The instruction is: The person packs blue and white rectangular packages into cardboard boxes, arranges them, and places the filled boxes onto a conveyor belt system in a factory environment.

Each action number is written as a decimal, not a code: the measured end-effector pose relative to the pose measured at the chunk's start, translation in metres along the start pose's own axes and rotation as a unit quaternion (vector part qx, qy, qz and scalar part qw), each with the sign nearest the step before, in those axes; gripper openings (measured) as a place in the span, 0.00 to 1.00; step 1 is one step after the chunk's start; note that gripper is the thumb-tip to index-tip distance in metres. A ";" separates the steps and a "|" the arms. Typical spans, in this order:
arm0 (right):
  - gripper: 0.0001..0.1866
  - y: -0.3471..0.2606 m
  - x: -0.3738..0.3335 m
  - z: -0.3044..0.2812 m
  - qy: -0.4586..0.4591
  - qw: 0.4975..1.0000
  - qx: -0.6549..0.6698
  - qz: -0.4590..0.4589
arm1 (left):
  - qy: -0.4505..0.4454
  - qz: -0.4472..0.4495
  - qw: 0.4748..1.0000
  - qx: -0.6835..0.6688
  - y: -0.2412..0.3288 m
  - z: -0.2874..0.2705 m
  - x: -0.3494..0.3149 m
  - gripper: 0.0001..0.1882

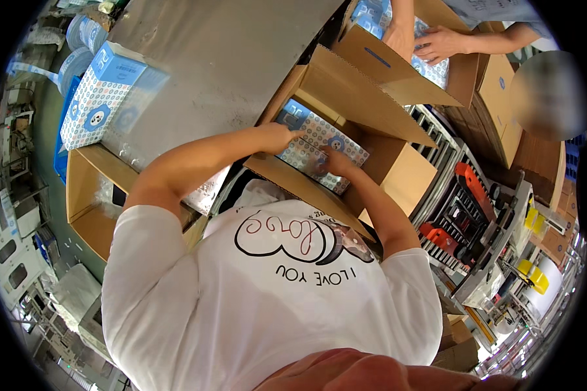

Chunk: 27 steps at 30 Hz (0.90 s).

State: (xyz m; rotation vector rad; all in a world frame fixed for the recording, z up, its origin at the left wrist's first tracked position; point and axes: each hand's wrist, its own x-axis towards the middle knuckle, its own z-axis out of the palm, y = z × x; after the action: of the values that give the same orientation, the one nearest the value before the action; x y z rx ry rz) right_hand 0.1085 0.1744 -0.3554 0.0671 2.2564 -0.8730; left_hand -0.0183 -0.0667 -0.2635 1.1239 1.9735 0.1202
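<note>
The open cardboard box (398,173) sat in the middle of the frame with its flaps (365,85) folded out and up, probably so packs could go in from above without catching. Inside it lay a blue-and-white patterned pack (319,137), flat and tight against the box's near wall, apparently being bedded down. The left hand (279,135) lay at the pack's upper left end, fingers pointing toward the gap between pack and box wall. Whether they curled round the edge or only rested there I could not tell. The right hand (336,161) was laid on the pack's top face near its lower edge, fingers spread apart and pressing down, clamped on nothing. It seemed to steady the pack while the other hand nudged it.

A grey metal table (215,52) filled the upper left and middle of the frame. On it, at the upper left, stood a second patterned pack (101,91), well apart from the hands. Below that sat another open carton (88,202). A roller conveyor (447,156) with orange parts (473,182) ran down the right of the frame. At the upper right, a co-worker's hands (437,42) rested on packs in another carton (463,78). Shelving and machinery crowded the left and lower right rims
</note>
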 end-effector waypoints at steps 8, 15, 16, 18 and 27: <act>0.19 0.054 0.014 -0.010 0.059 0.993 0.075 0.074 | 0.567 -0.378 0.714 -0.163 -0.148 -0.007 -0.187 0.17; 0.13 -0.004 0.013 0.018 0.096 0.994 -0.024 0.050 | 0.339 -0.591 0.731 -0.038 -0.264 0.134 -0.330 0.32; 0.12 -0.005 0.014 0.020 0.103 0.994 -0.017 0.039 | 0.286 -0.587 0.747 -0.124 -0.265 0.140 -0.334 0.32; 0.11 -0.012 0.012 0.018 0.160 0.986 0.036 0.019 | 0.322 -0.586 0.740 -0.074 -0.254 0.138 -0.324 0.27; 0.21 -0.036 0.014 0.009 0.126 0.991 -0.039 0.016 | 0.372 -0.568 0.734 -0.030 -0.254 0.141 -0.322 0.19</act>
State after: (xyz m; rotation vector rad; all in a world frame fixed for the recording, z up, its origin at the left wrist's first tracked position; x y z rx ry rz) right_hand 0.0931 0.1385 -0.3487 0.1865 2.5138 -0.7961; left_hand -0.0090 -0.5000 -0.2694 -0.4513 2.9951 -0.0383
